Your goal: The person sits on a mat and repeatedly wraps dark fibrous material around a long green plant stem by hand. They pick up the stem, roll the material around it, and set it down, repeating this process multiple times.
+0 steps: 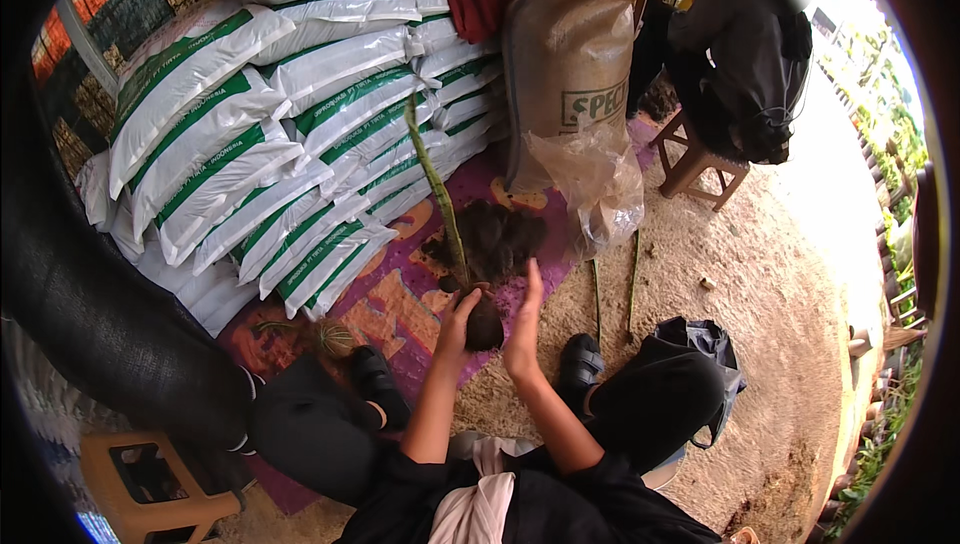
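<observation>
My left hand (455, 326) is closed around the base of a long, narrow green plant leaf (439, 195), which stands nearly upright. Just beneath and beside it is a dark ball of soil (484, 326), between my two hands. My right hand (523, 326) is open, its fingers extended and palm turned towards the soil ball, with a small gap between. Beyond my hands lies a heap of dark soil (499, 236) on a purple patterned mat (390, 311). Whether a pot or bag encloses the soil ball cannot be told.
White and green sacks (330, 109) are stacked at the left. A large woven sack (574, 64) and crumpled clear plastic (607, 199) stand beyond the soil. Two thin stems (597, 296) lie right. A black plastic bag (724, 349) is beside my knee; a person (739, 56) sits on a stool (697, 165).
</observation>
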A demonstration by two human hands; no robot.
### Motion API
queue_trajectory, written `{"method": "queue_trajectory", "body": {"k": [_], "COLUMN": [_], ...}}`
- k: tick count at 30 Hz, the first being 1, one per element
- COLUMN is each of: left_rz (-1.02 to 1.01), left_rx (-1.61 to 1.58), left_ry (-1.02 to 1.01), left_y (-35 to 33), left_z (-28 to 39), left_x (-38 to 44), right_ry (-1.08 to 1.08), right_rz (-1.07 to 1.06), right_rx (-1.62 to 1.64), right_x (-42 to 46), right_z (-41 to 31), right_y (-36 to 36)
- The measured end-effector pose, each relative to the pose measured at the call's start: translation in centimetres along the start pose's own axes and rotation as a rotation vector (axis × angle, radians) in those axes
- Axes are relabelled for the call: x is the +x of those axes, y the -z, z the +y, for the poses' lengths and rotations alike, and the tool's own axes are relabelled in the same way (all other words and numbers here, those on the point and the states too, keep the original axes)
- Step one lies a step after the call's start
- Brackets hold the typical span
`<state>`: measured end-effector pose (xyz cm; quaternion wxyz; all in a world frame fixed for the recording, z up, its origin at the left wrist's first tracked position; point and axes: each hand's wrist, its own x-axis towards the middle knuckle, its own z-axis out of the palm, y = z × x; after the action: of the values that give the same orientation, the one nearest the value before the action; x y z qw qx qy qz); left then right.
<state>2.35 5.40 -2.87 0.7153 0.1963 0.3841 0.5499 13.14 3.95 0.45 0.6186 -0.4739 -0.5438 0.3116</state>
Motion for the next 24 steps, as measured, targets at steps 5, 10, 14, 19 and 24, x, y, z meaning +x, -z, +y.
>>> {"method": "queue_trajectory", "body": {"k": [5,10,14,19,24], "left_rz": [0.029,-0.007,-0.048,-0.049,-0.085], "left_rx": [-0.031,-0.007,-0.018,-0.181,-0.128], "left_ry": [-0.023,0.007,-0.074,-0.098,-0.157], "left_y": [-0.9,-0.3,0.5,0.5,1.1], "left_z": [-1.8,-1.4,-1.5,-1.9,-2.6], "left_x": [0.6,0.8,1.2,1.4,1.6], "right_ry": [0.102,0.031,0.067,0.091,0.155], "right_rz": [-0.091,-0.049,-0.014,-0.186,-0.203], "right_rx": [-0.143,-0.192,-0.157,-0.196,-0.302], "right_x": [-0.2,-0.2,-0.4,-1.7,-2.7], "right_z": [2.0,1.9,0.4,0.1,0.3], "right_y": [-0.9,-1.3,-0.8,-1.3,-2.0]}}
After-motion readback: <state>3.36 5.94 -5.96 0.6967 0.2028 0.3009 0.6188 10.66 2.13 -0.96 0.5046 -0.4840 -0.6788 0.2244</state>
